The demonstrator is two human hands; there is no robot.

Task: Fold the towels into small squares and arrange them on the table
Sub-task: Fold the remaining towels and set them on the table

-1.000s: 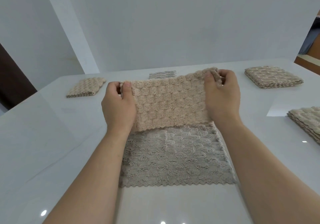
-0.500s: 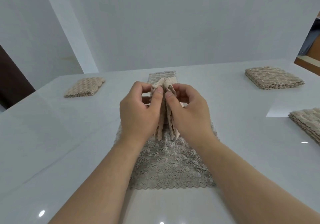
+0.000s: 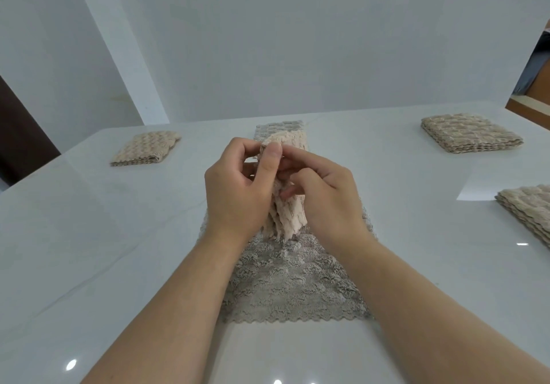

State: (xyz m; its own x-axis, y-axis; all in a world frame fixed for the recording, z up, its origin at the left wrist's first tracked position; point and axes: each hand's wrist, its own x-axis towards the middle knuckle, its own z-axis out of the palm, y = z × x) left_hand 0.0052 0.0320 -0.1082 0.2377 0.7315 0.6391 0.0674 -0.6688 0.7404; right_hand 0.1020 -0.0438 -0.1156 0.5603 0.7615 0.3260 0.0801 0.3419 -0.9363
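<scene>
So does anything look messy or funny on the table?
Not really. The towel in both hands is bunched mid-fold. The grey towel lies flat, and the three folded piles look tidy.

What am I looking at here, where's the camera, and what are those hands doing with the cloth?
No machine here: a person wears a camera on the head, so you look forward and down at their own bare arms. The left hand and right hand together pinch a beige towel, folded narrow and held upright above a grey towel lying flat on the white table. Folded towels already lie around: one far left, a stack far right, another stack at the right edge. More grey cloth shows behind the hands.
</scene>
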